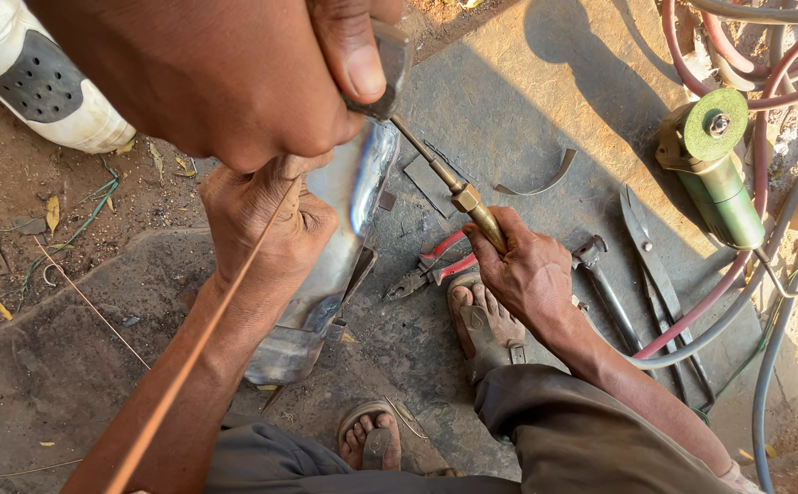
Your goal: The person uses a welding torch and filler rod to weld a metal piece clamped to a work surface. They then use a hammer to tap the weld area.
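1. The right hand (522, 270) grips the brass torch (458, 194) at its neck.
2. The left hand (266, 224) clamps the shiny metal piece (348, 210), at 9 o'clock from the torch.
3. Red-handled pliers (431, 265) lie just beside the right hand.

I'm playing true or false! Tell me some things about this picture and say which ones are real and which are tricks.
1. The right hand grips a brass pipe. True.
2. The grinder lying on the ground is blue. False: it is green, with a green disc.
3. The pliers on the ground have red handles. True.
4. The person wears closed boots. False: the feet are in sandals, and the toes show.
5. The left hand is closed on a shiny metal piece. True.
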